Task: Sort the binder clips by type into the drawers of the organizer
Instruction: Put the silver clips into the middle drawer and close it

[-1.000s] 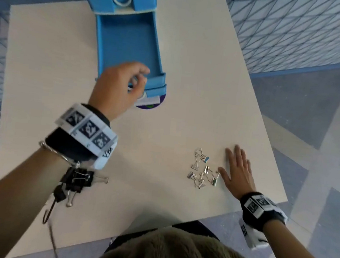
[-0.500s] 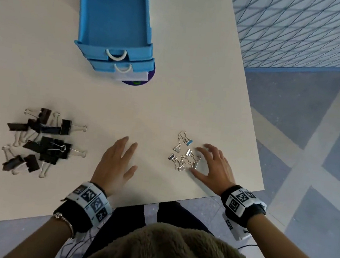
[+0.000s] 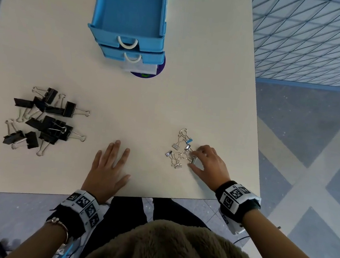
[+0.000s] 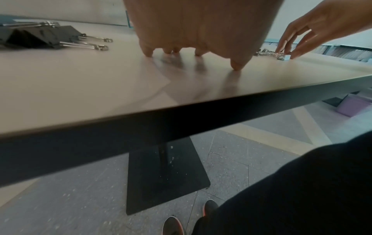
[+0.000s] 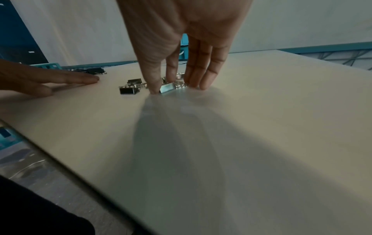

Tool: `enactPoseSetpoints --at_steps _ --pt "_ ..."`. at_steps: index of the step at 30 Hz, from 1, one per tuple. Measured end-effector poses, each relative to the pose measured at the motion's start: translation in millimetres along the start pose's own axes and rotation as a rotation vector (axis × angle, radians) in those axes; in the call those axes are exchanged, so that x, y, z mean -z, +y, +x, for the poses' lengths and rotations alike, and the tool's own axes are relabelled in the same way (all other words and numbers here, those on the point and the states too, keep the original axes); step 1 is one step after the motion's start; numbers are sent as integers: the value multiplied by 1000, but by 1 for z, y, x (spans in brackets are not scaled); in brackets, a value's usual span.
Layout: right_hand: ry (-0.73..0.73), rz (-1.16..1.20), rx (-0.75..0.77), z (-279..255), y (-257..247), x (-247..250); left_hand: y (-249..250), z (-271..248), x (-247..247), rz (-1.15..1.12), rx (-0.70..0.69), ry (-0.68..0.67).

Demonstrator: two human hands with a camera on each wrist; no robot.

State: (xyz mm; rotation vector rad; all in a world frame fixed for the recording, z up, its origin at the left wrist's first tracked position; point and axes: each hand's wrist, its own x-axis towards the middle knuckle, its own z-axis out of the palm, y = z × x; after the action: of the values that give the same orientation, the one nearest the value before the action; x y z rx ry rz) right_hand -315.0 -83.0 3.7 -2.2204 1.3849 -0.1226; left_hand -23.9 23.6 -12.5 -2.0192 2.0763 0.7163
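Note:
The blue organizer stands at the far middle of the table, its top drawer pulled out and showing a bare blue floor. Large black binder clips lie heaped at the left. Several small silver clips lie at the right near the front edge. My right hand reaches into them, and its thumb and forefinger pinch one small silver clip that still sits on the table. My left hand lies flat on the table between the two heaps and holds nothing.
The lower drawer is pushed in further than the top one, with a white label and a purple disc just in front of it. The white table ends close behind both wrists and just right of the silver clips.
My left hand has left the organizer drawer and come down flat near the front edge. My right hand, flat before, has curled its thumb and fingers onto the silver clips.

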Motion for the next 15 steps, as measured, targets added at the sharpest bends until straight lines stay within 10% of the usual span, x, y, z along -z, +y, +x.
enactPoseSetpoints --at_steps 15 --pt "-21 83 17 23 3 6 -1 -2 3 47 -14 4"
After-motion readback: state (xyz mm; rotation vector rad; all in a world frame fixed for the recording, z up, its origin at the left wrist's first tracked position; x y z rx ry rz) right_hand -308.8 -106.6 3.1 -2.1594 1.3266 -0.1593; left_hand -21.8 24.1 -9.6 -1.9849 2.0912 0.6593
